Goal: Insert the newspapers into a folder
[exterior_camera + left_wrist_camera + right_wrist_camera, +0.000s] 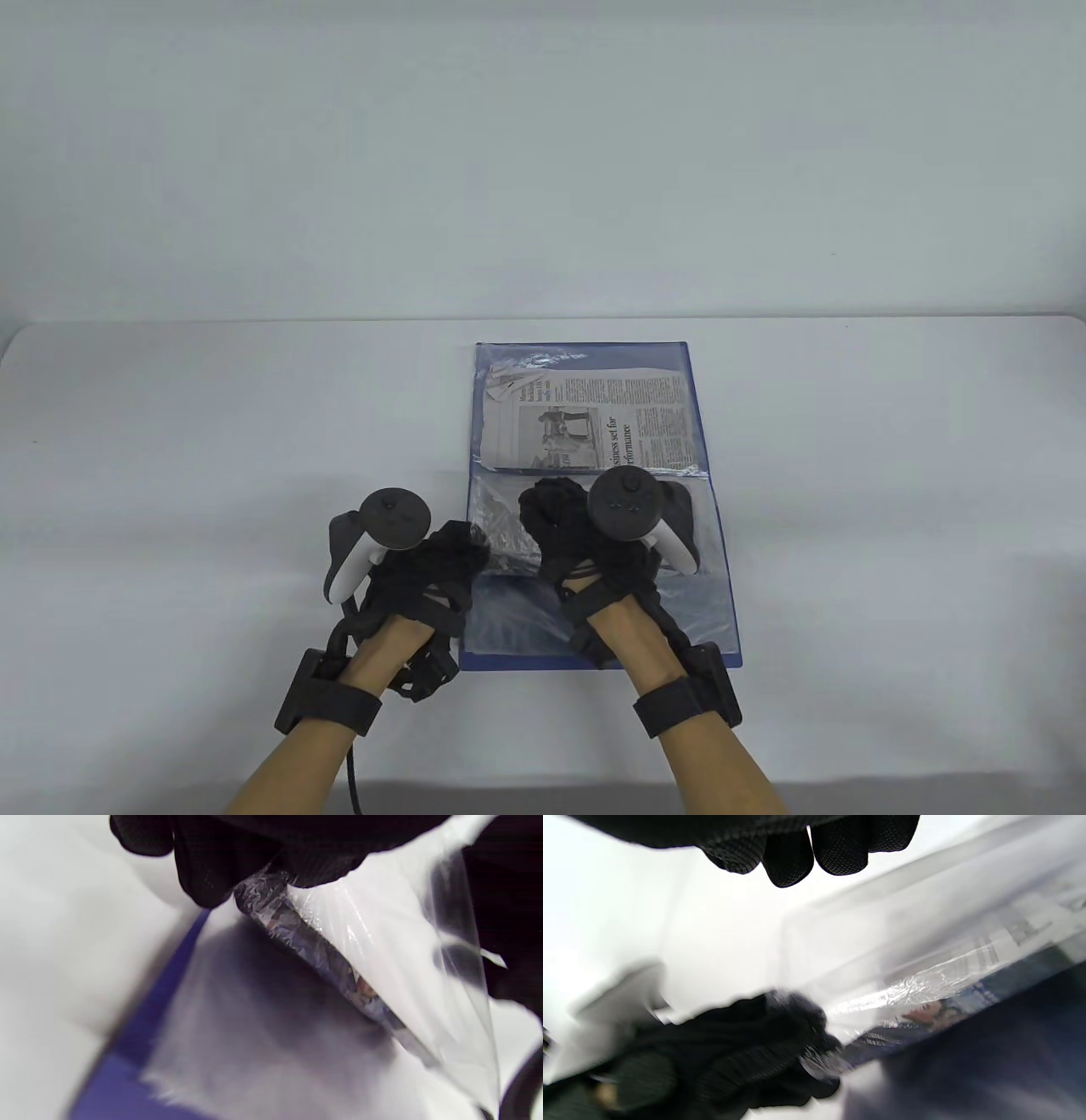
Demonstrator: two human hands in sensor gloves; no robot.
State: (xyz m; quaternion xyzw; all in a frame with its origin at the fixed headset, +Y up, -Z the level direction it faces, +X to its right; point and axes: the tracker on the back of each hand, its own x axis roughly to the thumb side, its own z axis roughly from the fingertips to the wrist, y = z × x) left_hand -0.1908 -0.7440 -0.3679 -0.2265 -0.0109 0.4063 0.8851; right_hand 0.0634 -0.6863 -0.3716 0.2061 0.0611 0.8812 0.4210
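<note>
A blue folder (526, 660) lies open on the white table, with a clear plastic sleeve (501, 518) over it. A folded newspaper (594, 416) sits under the sleeve in the folder's far half. My left hand (462, 552) is at the folder's left edge. Its fingertips (263, 887) pinch the crinkled edge of the sleeve (382, 925) and hold it up off the blue cover (123, 1069). My right hand (556, 509) is over the middle of the folder, just short of the newspaper. Its fingertips (793, 861) hold nothing in the right wrist view, where the left hand (746, 1052) also shows, pinching the sleeve (916, 988).
The white table (212, 441) stretches to both sides of the folder and ends at a pale wall behind it. A black cable (352, 781) hangs from my left wrist near the front edge.
</note>
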